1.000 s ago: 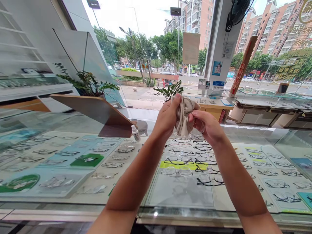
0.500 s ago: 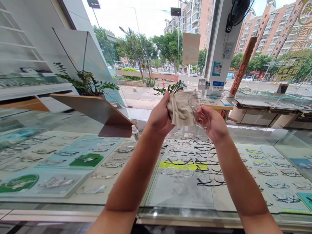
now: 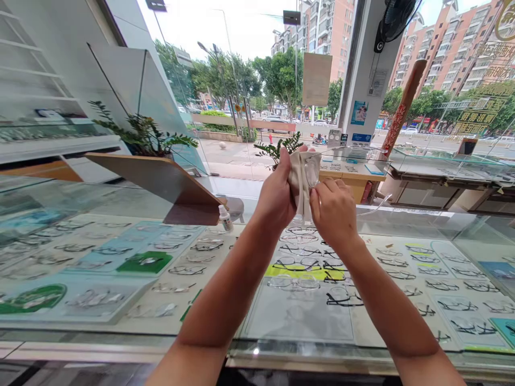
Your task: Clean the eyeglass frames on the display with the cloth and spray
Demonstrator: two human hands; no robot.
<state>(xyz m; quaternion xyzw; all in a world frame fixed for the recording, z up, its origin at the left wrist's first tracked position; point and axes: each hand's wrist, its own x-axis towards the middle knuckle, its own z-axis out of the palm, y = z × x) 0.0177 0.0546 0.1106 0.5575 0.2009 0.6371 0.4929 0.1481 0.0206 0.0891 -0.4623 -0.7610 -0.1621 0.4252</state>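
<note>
View: head camera, looking forward and down over the counter.
Left arm: reaches from the near edge toward the far middle, forearm slanting right.
Left hand (image 3: 277,195): raised above the counter, thumb upright on the near side, fingertips showing over the top of the cloth.
Left grip: closed around the beige cloth (image 3: 296,179), thumb against fingers.
Right arm: reaches from the near right, forearm slanting left.
Right hand (image 3: 336,212): back of the hand toward the camera, fingers bent, just beside the left hand.
Right grip: fingers pinching the clear glasses (image 3: 312,170) at the cloth; exact contact hidden by the hand.
Glasses location: between the hands, one lens against the cloth's right side, thin temples extending to the right.
Display counter (image 3: 298,324): glass-topped, below both arms; rows of eyeglass frames show left, middle and right.
Spray bottle (image 3: 226,219): white, upright, left of the left forearm, well apart from the hands.
Wooden board (image 3: 161,179): far left, near a leafy plant (image 3: 147,136).
Small plant (image 3: 277,150): beyond the hands, partly covered by them.
Fan (image 3: 396,22): far right, high on a pillar.
Obstructions: both forearms cover parts of the frame rows.
</note>
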